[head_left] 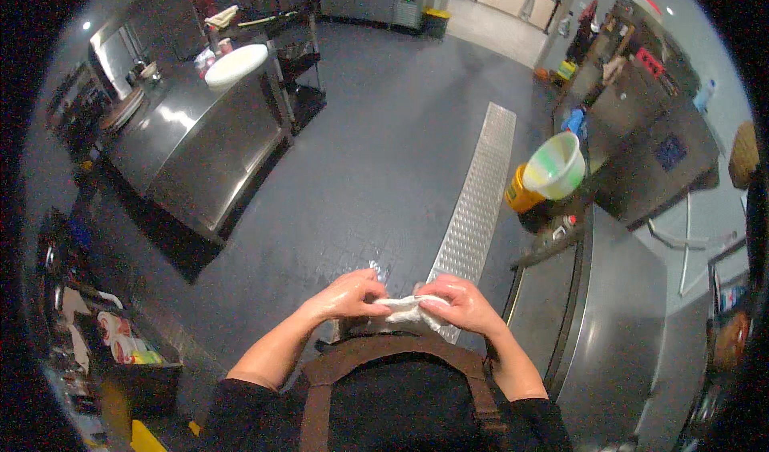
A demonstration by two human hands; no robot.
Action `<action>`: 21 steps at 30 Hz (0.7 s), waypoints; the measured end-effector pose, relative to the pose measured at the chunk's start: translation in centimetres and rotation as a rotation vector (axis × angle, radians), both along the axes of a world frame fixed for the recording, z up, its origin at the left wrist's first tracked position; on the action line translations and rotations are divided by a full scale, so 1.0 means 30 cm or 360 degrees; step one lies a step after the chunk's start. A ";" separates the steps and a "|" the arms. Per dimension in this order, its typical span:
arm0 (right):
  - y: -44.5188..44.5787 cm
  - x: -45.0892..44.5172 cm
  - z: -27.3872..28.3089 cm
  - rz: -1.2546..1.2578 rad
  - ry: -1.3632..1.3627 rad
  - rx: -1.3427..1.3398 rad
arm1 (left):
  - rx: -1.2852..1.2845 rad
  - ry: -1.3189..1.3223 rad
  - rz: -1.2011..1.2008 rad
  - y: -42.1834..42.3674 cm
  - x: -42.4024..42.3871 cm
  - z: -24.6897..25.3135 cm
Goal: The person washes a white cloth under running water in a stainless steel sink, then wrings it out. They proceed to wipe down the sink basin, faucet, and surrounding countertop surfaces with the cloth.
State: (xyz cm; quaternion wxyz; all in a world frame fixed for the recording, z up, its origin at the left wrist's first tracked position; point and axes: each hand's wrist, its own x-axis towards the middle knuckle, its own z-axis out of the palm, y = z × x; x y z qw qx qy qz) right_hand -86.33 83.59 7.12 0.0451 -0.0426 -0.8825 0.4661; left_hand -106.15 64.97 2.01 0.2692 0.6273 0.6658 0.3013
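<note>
A crumpled white cloth [411, 309] is stretched between both hands, just in front of the brown apron [396, 347] on my chest. My left hand [354, 296] pinches its left end between thumb and fingers. Around the right end, my right hand [459, 305] is closed, with the thumb on top. Both hands look wet. Below them lies the dark grey floor [336, 211], with a perforated metal strip [480, 193] running away from me.
At the left stands a stainless steel table [180, 127] bearing a round white lid or tray [236, 65]. On the right are a steel counter [625, 296], a translucent bucket [554, 166] and a yellow container [521, 190]. A box of packages [129, 347] sits lower left.
</note>
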 end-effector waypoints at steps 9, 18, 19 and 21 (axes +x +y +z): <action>0.824 -0.491 -0.073 -0.0020 0.0417 0.0894 | 0.0234 0.0339 0.0614 0.563 -0.425 0.187; 1.104 -1.230 -0.003 -0.0046 0.0276 -0.0620 | -0.0015 0.0642 0.1183 0.847 -0.916 0.165; 1.118 -1.321 -0.004 -0.0055 0.0328 -0.0664 | -0.0012 0.0576 0.1217 0.865 -0.992 0.154; 1.131 -1.438 -0.019 -0.0080 0.0422 -0.0767 | -0.0018 0.0441 0.1278 0.875 -1.089 0.124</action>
